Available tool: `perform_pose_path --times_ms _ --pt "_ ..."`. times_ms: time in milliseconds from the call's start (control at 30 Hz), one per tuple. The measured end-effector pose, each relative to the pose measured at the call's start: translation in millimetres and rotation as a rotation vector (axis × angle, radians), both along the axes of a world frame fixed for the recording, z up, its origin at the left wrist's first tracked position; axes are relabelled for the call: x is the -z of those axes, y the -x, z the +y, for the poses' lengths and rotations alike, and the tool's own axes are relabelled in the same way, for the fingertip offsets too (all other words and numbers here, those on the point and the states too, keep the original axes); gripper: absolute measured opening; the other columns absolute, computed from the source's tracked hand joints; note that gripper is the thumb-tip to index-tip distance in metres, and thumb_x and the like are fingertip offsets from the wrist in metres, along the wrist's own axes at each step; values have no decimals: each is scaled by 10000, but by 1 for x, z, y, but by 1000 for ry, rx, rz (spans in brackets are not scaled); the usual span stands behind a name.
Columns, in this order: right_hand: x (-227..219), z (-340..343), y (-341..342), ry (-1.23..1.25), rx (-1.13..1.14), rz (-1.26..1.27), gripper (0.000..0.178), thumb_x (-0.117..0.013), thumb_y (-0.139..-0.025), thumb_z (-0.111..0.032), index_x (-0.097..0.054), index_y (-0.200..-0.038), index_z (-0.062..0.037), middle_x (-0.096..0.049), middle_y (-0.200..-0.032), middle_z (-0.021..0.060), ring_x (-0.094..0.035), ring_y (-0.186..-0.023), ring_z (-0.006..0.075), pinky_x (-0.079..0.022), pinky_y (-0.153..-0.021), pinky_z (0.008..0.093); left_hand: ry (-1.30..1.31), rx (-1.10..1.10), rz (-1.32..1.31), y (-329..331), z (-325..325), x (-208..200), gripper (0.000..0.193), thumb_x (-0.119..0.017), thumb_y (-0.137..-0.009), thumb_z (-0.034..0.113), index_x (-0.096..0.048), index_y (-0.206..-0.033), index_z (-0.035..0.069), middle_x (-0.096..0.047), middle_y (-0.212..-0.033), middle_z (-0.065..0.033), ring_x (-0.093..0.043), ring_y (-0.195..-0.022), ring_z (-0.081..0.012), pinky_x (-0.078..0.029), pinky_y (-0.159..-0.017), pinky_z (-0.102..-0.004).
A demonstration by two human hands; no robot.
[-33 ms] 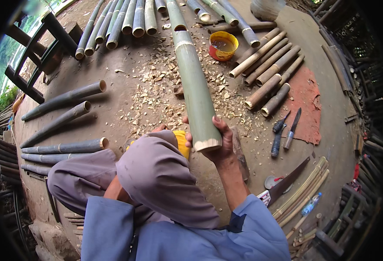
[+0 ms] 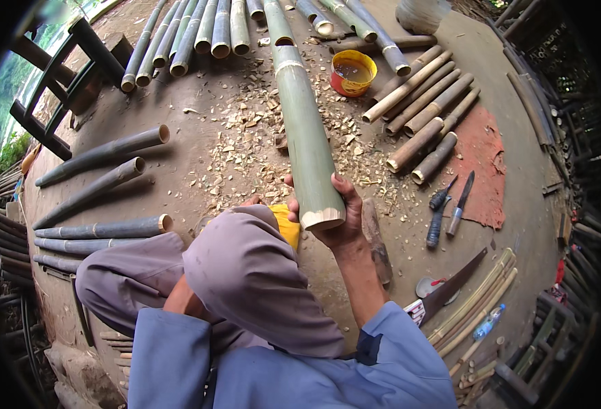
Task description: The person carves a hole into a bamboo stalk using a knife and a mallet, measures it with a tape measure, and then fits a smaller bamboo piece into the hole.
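My right hand [image 2: 341,228] cups the near end of a thick green bamboo tube [image 2: 307,146] from below, thumb along its right side and fingertips showing at its left. The end toward me has a pale, freshly trimmed rim; the tube slants away over the wood chips, with a cut opening near its far part. Of my left hand [image 2: 251,201] only a bit shows past my raised knee; the fingers are mostly hidden. A yellow object [image 2: 287,226] lies between knee and tube, partly covered, its kind unclear.
Wood chips [image 2: 239,150] litter the ground ahead. Bamboo poles [image 2: 103,157] lie left, far and right. A red-yellow bucket [image 2: 352,73] holds liquid. On the right are a knife [image 2: 460,203], a dark-handled tool [image 2: 437,218], a handsaw [image 2: 454,283], a bottle [image 2: 489,322] and split canes [image 2: 474,300].
The near end of the bamboo tube has risen slightly in view, with my right hand moving along with it. My left hand stays behind the knee.
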State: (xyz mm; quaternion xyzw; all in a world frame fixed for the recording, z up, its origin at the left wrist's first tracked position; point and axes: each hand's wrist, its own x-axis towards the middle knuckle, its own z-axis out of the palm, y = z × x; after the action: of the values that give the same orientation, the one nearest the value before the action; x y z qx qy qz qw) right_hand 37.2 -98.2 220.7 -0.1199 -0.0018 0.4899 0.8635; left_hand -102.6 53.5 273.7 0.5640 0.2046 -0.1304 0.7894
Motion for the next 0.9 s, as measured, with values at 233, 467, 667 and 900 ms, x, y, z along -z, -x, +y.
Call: perform_pose_path --times_ms 233,467,667,900 --pt "5 14 0 14 24 47 564 -546 -892 -331 -394 -1247 79 -550 -1092 226 -656 -775 328 -576 -681 456 -274 128 -24 2 -6 -29 338 -519 -932 118 -495 -1264 60 -533 -1216 -79 -502 -1104 -161 -395 -971 -286" --pt "36 4 -1 40 -7 -14 651 -551 -881 -353 -342 -1310 89 -504 -1172 268 -630 -843 356 -587 -711 460 -259 70 -32 13 4 5 401 -444 -966 64 -400 -1363 24 -500 -1324 -81 -482 -1190 -142 -389 -1026 -288" --pt "60 -17 -2 130 9 27 607 -581 -857 -322 -396 -1253 99 -566 -1091 229 -666 -768 316 -603 -641 410 -206 -2 -42 8 -1 -7 411 -511 -926 107 -434 -1322 22 -514 -1295 -104 -495 -1169 -165 -400 -1003 -300" --pt "94 -52 11 228 -29 -1 647 -636 -808 -327 -421 -1242 101 -568 -1102 218 -665 -764 299 -592 -640 396 -253 -7 -18 5 3 3 412 -533 -907 122 -448 -1297 21 -519 -1277 -112 -499 -1153 -172 -404 -989 -304"
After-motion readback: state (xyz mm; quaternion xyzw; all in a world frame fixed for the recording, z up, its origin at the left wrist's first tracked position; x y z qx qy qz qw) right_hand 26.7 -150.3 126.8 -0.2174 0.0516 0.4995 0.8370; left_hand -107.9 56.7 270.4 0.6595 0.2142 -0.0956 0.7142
